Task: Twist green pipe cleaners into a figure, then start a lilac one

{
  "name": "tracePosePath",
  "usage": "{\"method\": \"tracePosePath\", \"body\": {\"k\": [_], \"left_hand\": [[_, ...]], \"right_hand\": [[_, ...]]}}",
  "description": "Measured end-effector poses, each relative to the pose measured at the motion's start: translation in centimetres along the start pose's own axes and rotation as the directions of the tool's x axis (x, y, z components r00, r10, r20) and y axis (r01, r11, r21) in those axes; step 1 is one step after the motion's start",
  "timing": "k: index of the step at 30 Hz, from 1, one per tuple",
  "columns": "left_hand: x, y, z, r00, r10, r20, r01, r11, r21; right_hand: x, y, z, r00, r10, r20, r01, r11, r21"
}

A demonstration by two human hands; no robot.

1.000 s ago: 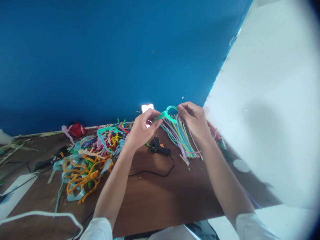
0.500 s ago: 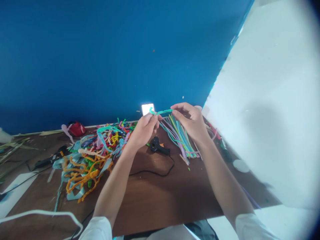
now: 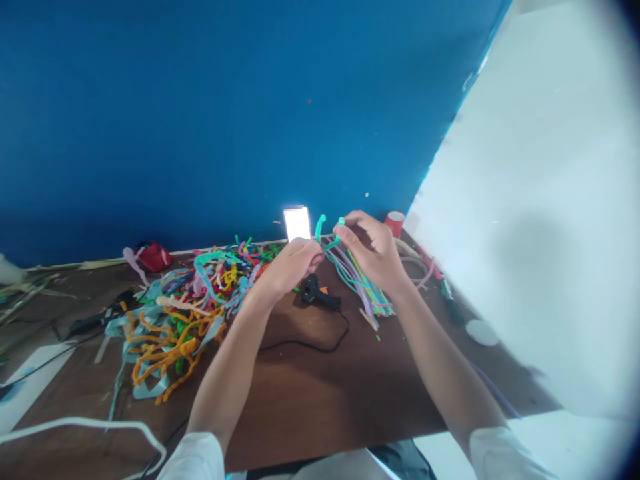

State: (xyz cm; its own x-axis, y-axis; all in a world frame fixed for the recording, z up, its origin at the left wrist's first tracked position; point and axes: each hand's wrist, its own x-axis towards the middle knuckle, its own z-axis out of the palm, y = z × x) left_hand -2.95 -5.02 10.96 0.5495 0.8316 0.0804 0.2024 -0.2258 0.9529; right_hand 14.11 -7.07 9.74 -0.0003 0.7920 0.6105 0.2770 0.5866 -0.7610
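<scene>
Between my two hands is a turquoise-green pipe cleaner (image 3: 321,229), bent into a curve with its ends pointing up. My left hand (image 3: 296,263) is closed on its lower left part. The fingertips of my right hand (image 3: 373,250) pinch it near the right end. Below and behind my right hand lies a bundle of straight pastel pipe cleaners (image 3: 359,280). A black glue gun (image 3: 319,293) rests on the table under the gap between my hands. A phone with a bright screen (image 3: 297,223) leans at the wall just behind my left hand.
A tangled heap of colourful pipe cleaners (image 3: 185,333) and ribbon covers the left of the brown table (image 3: 320,393). A red cup (image 3: 395,224) stands at the back right, a white disc (image 3: 483,333) further forward. The glue gun's black cord (image 3: 310,350) curves across the table.
The pipe cleaner was stretched nearly straight between my hands and is now bent into a U. My left hand has lowered and turned; the right has moved slightly left, uncovering the red cup.
</scene>
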Motion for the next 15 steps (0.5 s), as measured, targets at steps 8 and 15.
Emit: {"method": "tracePosePath", "body": {"k": [8,15], "left_hand": [[0.0,-0.3,-0.3,0.997,0.069,0.027,-0.073,0.977,0.201],[0.3,-1.2,-0.6,0.971,0.171,-0.167,-0.165,0.985,0.048]], "right_hand": [[-0.3,-0.3,0.3,0.999,0.028,0.037,-0.03,0.998,0.058],[0.3,0.4,-0.6,0.998,0.054,-0.037,-0.049,0.99,0.134]]}}
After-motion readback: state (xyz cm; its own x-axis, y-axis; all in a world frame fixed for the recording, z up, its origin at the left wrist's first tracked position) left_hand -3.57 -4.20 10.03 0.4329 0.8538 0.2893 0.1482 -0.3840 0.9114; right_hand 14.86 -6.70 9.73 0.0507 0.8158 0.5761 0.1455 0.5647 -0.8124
